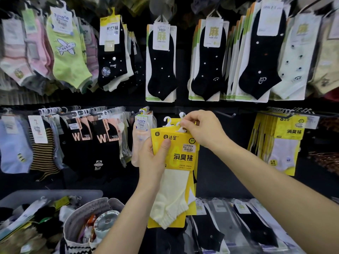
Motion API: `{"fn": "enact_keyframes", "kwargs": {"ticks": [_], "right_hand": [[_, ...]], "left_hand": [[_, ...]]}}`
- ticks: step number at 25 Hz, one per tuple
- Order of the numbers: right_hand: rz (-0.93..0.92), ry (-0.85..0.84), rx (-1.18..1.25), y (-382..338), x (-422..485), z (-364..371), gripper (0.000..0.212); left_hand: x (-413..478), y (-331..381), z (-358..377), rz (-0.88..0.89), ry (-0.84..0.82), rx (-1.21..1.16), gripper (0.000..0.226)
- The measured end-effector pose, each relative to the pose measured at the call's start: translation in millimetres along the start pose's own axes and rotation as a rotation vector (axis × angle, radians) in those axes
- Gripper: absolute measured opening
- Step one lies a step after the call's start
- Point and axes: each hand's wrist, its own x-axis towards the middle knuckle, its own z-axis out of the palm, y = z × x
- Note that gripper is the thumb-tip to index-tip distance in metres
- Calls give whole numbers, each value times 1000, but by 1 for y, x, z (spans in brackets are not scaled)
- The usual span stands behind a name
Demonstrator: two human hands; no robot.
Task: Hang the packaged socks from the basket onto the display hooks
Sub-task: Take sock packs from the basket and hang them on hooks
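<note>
1. Lowest and closest, at the left: a grey bin (55,194) heaped with loose sock packs. Just beside it, a woven bag (73,241) with a zigzag hem, holding a small round fan (105,223).
2. Low at the right, on the bottom rail: clear packs of black socks (211,233), hanging in a row.
3. From the bottom edge: two bare forearms stretched up to the middle of the rack.
4. With the left hand (156,160): grips the left edge of a yellow sock pack (183,158), thumb pressed flat on the front of the card, fingers curled behind.
5. With the right hand (201,129): pinches the white plastic hanger (181,126) at the top of that pack between thumb and bent fingers.
6. Place of the pack: out of the bin, upright in front of the middle rail, a cream sock (172,198) hanging below the card. More yellow card edges behind it, and a second white hanger (167,121) just to the left. Cannot tell whether either hanger sits over a peg.
7. Behind the hands, on the middle rail: a bare display hook (225,114) just right of the right hand, then matching yellow packs (288,132) further right. To the left, black socks marked W (99,138) and striped socks (42,153).
8. Farthest, along the top row: black dotted socks (161,61) on white cards, and at the left a green sock with an aeroplane (67,50).
</note>
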Motion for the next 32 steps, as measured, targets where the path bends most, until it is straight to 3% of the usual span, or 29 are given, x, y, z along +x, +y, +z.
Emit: {"fn": "enact_keyframes", "kwargs": {"ticks": [7, 12, 16, 20, 23, 26, 32], "right_hand": [[138, 46, 208, 3, -5, 11, 12], [43, 26, -2, 9, 0, 3, 11], [51, 36, 187, 18, -5, 6, 8], [205, -7, 185, 36, -12, 9, 37], [237, 1, 238, 44, -11, 6, 23], [291, 110, 315, 50, 2, -4, 11], [304, 82, 232, 48, 29, 0, 10]], "left_hand": [[-2, -2, 1, -37, 6, -10, 5], [-1, -1, 1, -54, 13, 4, 7], [-2, -1, 3, -78, 33, -7, 8], [-2, -1, 4, -66, 22, -46, 10], [-1, -1, 5, -28, 22, -39, 16], [8, -5, -7, 16, 135, 19, 18], [25, -2, -47, 87, 265, 144, 27]]}}
